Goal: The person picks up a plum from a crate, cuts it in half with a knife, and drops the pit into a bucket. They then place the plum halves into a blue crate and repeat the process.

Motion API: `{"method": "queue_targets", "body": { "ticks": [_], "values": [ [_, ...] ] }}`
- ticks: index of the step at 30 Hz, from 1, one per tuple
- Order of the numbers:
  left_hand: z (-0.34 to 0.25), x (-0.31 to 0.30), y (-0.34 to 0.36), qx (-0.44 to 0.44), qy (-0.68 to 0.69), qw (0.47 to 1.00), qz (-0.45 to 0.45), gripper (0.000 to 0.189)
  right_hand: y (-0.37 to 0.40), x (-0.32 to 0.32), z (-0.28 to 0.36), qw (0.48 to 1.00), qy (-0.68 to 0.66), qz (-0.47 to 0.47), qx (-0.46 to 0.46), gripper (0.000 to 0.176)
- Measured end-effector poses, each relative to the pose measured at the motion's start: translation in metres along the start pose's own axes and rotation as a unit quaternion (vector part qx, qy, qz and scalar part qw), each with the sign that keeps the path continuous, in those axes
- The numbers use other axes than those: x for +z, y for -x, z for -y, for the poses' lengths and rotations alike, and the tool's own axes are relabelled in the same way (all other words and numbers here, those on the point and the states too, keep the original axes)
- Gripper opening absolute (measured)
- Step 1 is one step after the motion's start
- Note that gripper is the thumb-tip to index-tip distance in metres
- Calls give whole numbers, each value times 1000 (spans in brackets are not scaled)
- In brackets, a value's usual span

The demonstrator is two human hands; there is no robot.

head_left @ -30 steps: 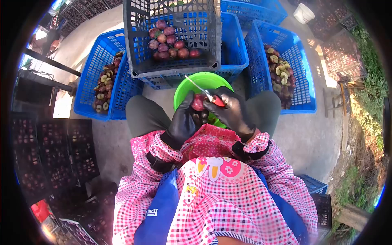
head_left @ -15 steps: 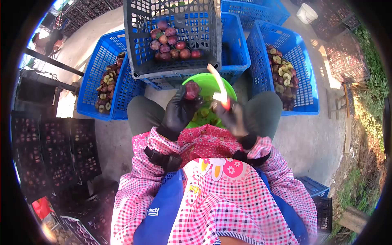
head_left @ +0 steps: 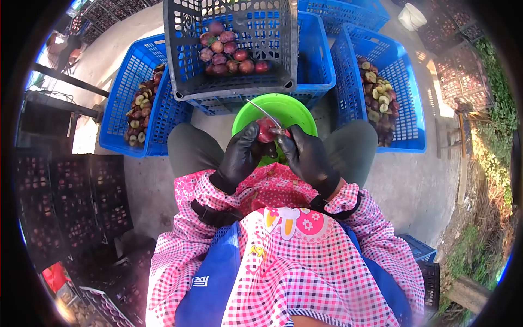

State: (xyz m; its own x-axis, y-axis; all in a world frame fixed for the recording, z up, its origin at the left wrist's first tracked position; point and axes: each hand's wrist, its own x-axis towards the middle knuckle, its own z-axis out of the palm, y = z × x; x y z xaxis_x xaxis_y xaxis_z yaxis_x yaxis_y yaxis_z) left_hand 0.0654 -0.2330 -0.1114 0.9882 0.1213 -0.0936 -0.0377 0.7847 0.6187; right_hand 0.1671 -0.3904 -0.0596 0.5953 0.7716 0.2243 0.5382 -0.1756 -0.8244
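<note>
My left hand (head_left: 239,154), in a black glove, is closed around a dark red plum (head_left: 265,131). In my right hand (head_left: 310,158), also gloved, is a knife (head_left: 262,109) with a red handle. Its thin blade lies across the plum and points up and to the left. Both hands meet over a bright green basin (head_left: 297,112) between my knees; they hide much of its inside. Beyond the basin, a tilted black crate (head_left: 234,86) holds several whole plums (head_left: 220,59).
Blue crates of cut plums stand on the left (head_left: 117,122) and right (head_left: 409,117). Another blue crate (head_left: 318,57) supports the black one. Stacked dark crates (head_left: 71,199) fill the left side. A white bucket (head_left: 412,17) stands far right.
My right hand has moved left to the plum, bringing the knife blade against it. The plum has shifted slightly down and right in my left hand.
</note>
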Motion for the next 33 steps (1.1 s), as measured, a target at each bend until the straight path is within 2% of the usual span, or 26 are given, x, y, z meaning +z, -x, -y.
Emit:
{"method": "queue_targets", "body": {
  "ticks": [1,3,4,6,7,8,9,11,12,13,14,15,16,18,19,20,21,22,24,25,29,31,33],
  "values": [
    [2,3,1,-1,1,1000,1,47,1,0,2,1000,21,-2,4,23],
    [-4,30,1,-16,34,995,-93,48,2,2,9,999,47,-13,9,25],
    [-7,30,1,-16,35,995,-93,48,2,4,12,997,72,-24,15,26],
    [-13,27,1,17,-49,994,96,49,3,8,9,996,91,-15,18,28],
    [-12,26,3,17,-49,994,96,49,5,11,7,994,109,-7,21,29],
    [-11,24,5,7,-97,995,27,50,6,13,2,994,109,-8,20,29],
    [-11,23,8,-5,-144,989,-42,50,7,16,-4,996,82,-14,14,32],
    [-18,20,10,-21,-156,987,-36,50,6,20,-19,998,56,-19,6,34],
    [-20,19,11,-37,-166,985,-32,49,4,20,-29,982,-157,59,84,37],
    [-16,17,13,-38,-165,985,-34,49,5,17,-35,910,-361,132,157,39],
    [-12,11,12,-14,-167,985,-41,48,6,6,-32,910,-362,132,156,39],
    [-11,8,10,10,-168,985,-48,48,6,-11,-25,819,-498,195,209,42],
    [-12,5,8,11,-168,985,-49,48,9,-22,-21,700,-616,254,256,44],
    [-21,4,-1,24,-184,981,-64,49,12,-22,-17,686,-632,281,226,40],
    [-22,6,-1,36,-169,984,-51,51,14,-15,-11,829,-482,203,199,37],
    [-23,5,-1,33,-171,983,-50,51,15,-10,-4,931,-307,112,164,35],
    [-23,4,0,41,-226,971,-58,50,14,-9,-3,981,-132,76,117,28],
    [-22,3,0,52,-280,956,-65,49,17,-7,-4,981,-132,75,119,28],
    [-22,2,0,47,-274,958,-68,48,19,-1,-3,997,1,54,55,26],
    [-23,1,1,40,-268,960,-71,48,19,-1,1,994,6,73,78,24],
    [-20,0,2,43,-266,958,-95,46,21,10,-9,995,24,67,69,26],
    [-21,-1,3,34,-278,957,-83,54,21,13,-13,996,25,63,64,28],
    [-21,-1,3,30,-274,958,-84,53,22,13,-10,996,24,61,63,28]
  ]
}}
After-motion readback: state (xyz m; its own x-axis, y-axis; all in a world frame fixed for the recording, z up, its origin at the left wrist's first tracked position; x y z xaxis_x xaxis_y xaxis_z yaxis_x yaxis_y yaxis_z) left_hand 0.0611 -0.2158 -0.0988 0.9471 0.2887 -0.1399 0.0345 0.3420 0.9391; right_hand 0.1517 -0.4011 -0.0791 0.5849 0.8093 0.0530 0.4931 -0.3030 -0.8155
